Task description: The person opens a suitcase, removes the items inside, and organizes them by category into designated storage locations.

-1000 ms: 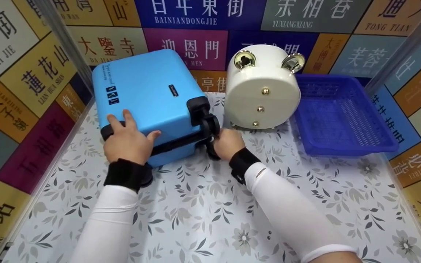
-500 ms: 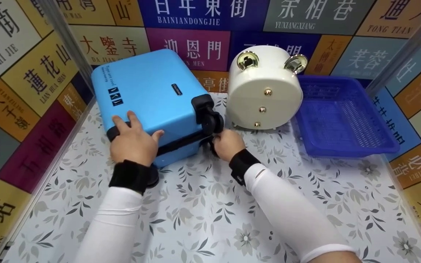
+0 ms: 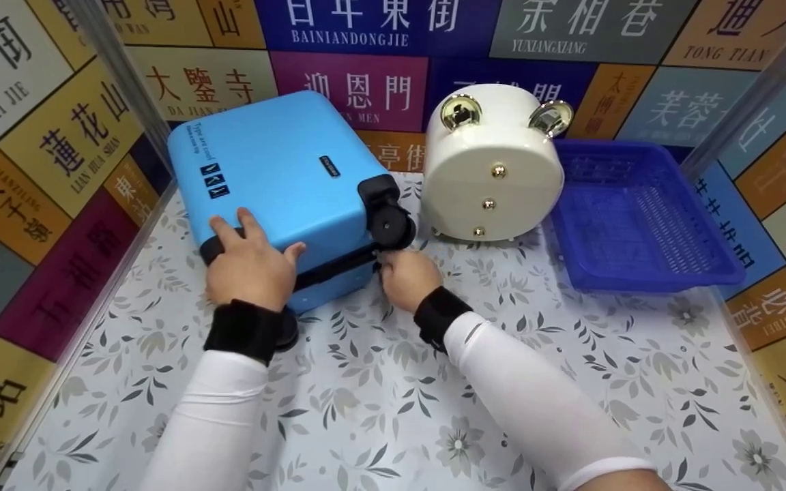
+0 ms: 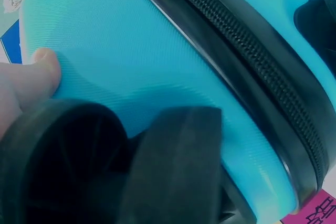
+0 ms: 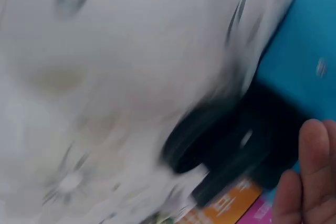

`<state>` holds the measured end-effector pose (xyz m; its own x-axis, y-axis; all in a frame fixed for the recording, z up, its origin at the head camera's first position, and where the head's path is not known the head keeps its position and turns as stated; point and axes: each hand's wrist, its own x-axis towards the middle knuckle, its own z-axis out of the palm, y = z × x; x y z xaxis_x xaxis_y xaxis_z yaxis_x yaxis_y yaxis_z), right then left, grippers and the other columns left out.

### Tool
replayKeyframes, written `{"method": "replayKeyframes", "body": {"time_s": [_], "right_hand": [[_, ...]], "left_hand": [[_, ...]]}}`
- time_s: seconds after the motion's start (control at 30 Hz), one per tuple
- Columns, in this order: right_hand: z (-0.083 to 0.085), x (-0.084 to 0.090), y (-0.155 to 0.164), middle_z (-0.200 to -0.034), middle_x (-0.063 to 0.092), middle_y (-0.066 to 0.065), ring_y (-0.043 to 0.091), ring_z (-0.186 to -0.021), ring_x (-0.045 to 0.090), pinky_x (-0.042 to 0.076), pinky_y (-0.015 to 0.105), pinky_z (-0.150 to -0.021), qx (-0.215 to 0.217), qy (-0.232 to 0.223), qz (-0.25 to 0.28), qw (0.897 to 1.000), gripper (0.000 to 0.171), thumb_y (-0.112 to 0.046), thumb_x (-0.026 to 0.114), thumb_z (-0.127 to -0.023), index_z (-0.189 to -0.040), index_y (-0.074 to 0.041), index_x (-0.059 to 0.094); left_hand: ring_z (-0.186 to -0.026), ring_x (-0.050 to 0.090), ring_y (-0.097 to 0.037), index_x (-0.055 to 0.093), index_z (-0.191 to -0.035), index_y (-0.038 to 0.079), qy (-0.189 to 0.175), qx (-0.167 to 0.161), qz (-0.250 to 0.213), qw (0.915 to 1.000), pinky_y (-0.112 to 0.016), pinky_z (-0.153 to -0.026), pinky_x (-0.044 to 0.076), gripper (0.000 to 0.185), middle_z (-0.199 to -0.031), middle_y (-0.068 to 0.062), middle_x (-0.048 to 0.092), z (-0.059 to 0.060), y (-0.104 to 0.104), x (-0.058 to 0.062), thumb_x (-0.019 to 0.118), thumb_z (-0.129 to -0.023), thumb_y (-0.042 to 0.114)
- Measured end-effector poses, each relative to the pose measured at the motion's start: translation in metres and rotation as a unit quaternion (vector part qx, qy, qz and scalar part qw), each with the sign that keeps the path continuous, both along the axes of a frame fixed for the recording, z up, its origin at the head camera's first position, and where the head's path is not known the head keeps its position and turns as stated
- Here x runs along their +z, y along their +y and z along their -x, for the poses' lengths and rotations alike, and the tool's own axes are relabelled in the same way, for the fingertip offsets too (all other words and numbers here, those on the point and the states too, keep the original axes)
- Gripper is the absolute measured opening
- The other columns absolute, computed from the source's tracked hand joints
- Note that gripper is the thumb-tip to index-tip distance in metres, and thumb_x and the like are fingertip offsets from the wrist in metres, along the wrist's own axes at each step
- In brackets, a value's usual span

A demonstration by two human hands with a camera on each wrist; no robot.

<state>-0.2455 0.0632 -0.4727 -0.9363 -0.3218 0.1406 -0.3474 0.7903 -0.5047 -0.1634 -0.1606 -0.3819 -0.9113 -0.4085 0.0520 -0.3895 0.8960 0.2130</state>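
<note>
A light blue hard-shell suitcase (image 3: 277, 164) lies on its side at the left of the floral surface. My left hand (image 3: 250, 269) rests on its near edge, fingers spread over the top; in the left wrist view a thumb (image 4: 44, 72) lies against the blue side. My right hand (image 3: 412, 278) is by the near right corner, below the black wheel (image 3: 391, 226). Its fingers are curled together at the zipper (image 3: 335, 267) and seem to pinch the zipper pull, which the fingers mostly hide. In the right wrist view, fingertips (image 5: 314, 140) show beside a blurred wheel (image 5: 226, 140).
A cream rounded case (image 3: 492, 184) with gold ears and gold studs stands right of the suitcase, close to its corner. Beyond it is a blue plastic basket (image 3: 580, 273). Panels printed with street signs (image 3: 348, 88) wall in the back and sides.
My right hand first stays near the corner, then moves left along the zipper. The wheel above it has swivelled to show its round face. My left hand and the suitcase have shifted slightly right.
</note>
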Motion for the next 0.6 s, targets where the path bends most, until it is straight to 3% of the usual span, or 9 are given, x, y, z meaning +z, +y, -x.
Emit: {"method": "replayKeyframes", "body": {"time_s": [0.1,0.2,0.3,0.37,0.47,0.6], "right_hand": [[0.001,0.0,-0.007,-0.113,0.081,0.014,0.04,-0.102,0.077,0.06,0.055,-0.089,-0.013,-0.017,0.007,1.0,0.03,-0.016,0.054,-0.102,-0.114,-0.011,0.081],[0.004,0.001,-0.005,-0.12,0.08,0.012,0.038,-0.108,0.076,0.059,0.052,-0.096,-0.029,-0.039,0.014,0.999,0.032,-0.016,0.053,-0.103,-0.121,-0.01,0.08],[0.004,0.001,-0.004,-0.122,0.08,0.012,0.038,-0.11,0.075,0.059,0.051,-0.099,-0.025,-0.048,0.022,0.998,0.032,-0.016,0.054,-0.104,-0.123,-0.009,0.078],[0.004,0.0,-0.004,-0.119,0.08,0.013,0.039,-0.107,0.076,0.059,0.052,-0.096,-0.023,-0.045,0.022,0.998,0.031,-0.016,0.054,-0.104,-0.121,-0.008,0.078],[0.004,-0.001,-0.005,-0.112,0.081,0.014,0.04,-0.101,0.076,0.06,0.054,-0.091,-0.027,-0.037,0.025,0.999,0.028,-0.018,0.055,-0.105,-0.115,-0.007,0.079],[0.003,0.0,-0.007,-0.107,0.081,0.014,0.039,-0.098,0.076,0.06,0.055,-0.088,-0.039,-0.038,0.026,0.998,0.026,-0.018,0.055,-0.105,-0.108,-0.006,0.078]], "left_hand": [[-0.082,0.07,-0.05,0.016,-0.17,0.001,0.003,-0.021,-0.013,0.9997,-0.058,-0.072,0.06,0.094,-0.17,-0.04,0.017,-0.005,-0.005,0.004,0.046,-0.107,0.064],[-0.104,0.069,-0.057,0.032,-0.166,0.001,0.024,-0.061,-0.042,0.9969,-0.067,-0.087,0.058,0.075,-0.167,-0.037,0.028,-0.01,-0.019,0.009,0.044,-0.112,0.051],[-0.124,0.063,-0.056,0.051,-0.157,0.006,0.051,-0.099,-0.079,0.9906,-0.072,-0.099,0.052,0.051,-0.162,-0.03,0.044,-0.016,-0.047,0.014,0.044,-0.112,0.028],[-0.135,0.055,-0.057,0.057,-0.153,0.011,0.06,-0.121,-0.098,0.9859,-0.073,-0.106,0.047,0.051,-0.161,-0.024,0.05,-0.019,-0.066,0.015,0.046,-0.104,0.01],[-0.141,0.043,-0.059,0.049,-0.161,0.019,0.038,-0.158,-0.104,0.9812,-0.075,-0.11,0.04,0.074,-0.168,-0.021,0.041,-0.019,-0.091,0.012,0.051,-0.091,-0.002],[-0.153,0.022,-0.06,0.023,-0.172,0.025,0.006,-0.212,-0.096,0.9724,-0.083,-0.115,0.025,0.086,-0.179,-0.02,0.012,-0.012,-0.107,-0.001,0.067,-0.098,0.018]]}}
